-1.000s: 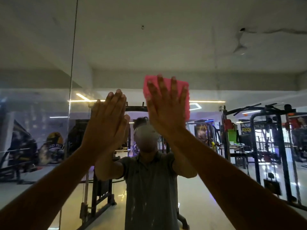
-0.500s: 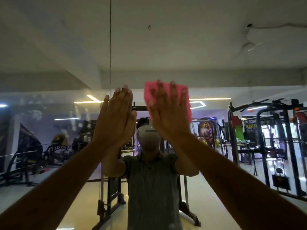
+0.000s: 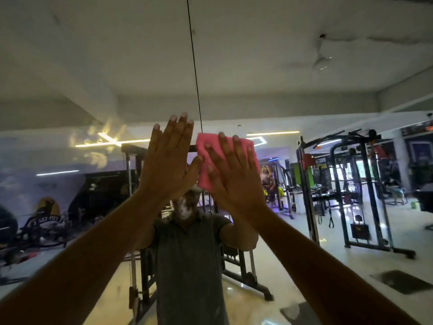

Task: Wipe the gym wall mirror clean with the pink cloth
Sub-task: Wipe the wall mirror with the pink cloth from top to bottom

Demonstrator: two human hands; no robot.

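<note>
The gym wall mirror (image 3: 328, 102) fills the view and reflects the room and a person in a grey shirt. My right hand (image 3: 234, 172) lies flat with straight fingers on the pink cloth (image 3: 205, 165), pressing it against the glass at head height. My left hand (image 3: 167, 158) is raised just left of it, palm flat toward the mirror, fingers straight, its thumb touching the cloth's left edge. A dark vertical seam (image 3: 194, 66) between mirror panels runs down to the cloth's top.
Smears and hazy patches (image 3: 98, 146) mark the left panel of the glass. Reflected gym racks and cable machines (image 3: 346, 195) stand at the right, and a machine frame (image 3: 133, 231) stands behind the reflected person.
Both hands and the cloth have shifted right across the glass; the panel seam, which stood well left of the hands, now meets the cloth's top. The hands sit closer together.
</note>
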